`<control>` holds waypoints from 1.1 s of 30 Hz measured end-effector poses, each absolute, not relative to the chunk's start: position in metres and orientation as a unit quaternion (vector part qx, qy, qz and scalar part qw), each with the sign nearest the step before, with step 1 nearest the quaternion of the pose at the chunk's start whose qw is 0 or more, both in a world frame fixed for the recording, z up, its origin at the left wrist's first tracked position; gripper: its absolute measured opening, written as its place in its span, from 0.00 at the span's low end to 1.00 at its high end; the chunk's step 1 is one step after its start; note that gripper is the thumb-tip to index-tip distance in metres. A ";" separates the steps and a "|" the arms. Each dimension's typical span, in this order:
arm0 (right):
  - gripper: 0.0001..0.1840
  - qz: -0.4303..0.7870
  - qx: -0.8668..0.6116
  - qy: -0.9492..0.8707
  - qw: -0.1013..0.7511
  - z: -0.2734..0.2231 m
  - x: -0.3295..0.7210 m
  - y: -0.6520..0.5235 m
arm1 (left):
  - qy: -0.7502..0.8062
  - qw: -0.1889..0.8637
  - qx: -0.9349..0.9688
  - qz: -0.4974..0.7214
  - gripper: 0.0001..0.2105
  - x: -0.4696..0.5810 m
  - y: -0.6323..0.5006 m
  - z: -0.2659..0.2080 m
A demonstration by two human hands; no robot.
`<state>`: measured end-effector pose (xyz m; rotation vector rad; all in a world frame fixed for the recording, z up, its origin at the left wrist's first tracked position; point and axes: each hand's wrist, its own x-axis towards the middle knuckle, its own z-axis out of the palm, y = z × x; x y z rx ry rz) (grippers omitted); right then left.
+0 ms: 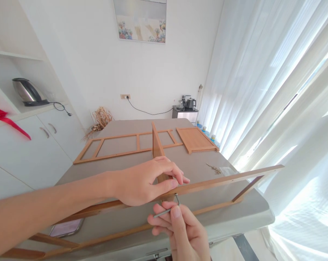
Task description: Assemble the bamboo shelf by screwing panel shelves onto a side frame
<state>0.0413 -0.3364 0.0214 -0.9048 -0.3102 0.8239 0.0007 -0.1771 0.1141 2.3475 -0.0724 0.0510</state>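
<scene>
A wooden ladder-like frame stands on its long edge along the near side of the table. My left hand lies over its top rail, thumb and fingers curled round the spot where an upright wooden panel meets it. Below, my right hand pinches an L-shaped hex key between thumb and fingers. The key's short end reaches a bolt hole in the rail's near face, just right of my left thumb. How deep it sits cannot be made out.
On the grey table lie a second wooden frame, a flat wooden panel, several loose screws beside a plastic bag, and a phone under the near frame. White curtains hang at the right.
</scene>
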 end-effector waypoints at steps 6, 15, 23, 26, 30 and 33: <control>0.21 0.274 -0.510 -0.241 0.779 0.010 0.030 -0.338 | -0.021 0.387 0.921 0.031 0.07 -0.001 -0.176 0.111; 0.10 -0.093 -0.569 -0.669 0.470 0.023 0.116 -0.378 | -0.023 0.401 0.913 0.076 0.03 -0.001 -0.177 0.109; 0.09 -0.149 -0.601 -0.722 0.307 0.063 0.156 -0.392 | -0.028 0.372 0.921 0.109 0.05 0.000 -0.175 0.107; 0.14 -0.152 -0.575 -0.752 0.285 0.069 0.154 -0.391 | -0.033 0.369 0.922 0.111 0.05 0.000 -0.173 0.106; 0.20 -0.149 -0.580 -0.756 0.266 0.071 0.152 -0.386 | -0.050 0.359 0.922 0.132 0.04 0.002 -0.170 0.103; 0.21 -0.159 -0.588 -0.750 0.257 0.069 0.151 -0.383 | -0.052 0.342 0.928 0.139 0.06 0.003 -0.169 0.103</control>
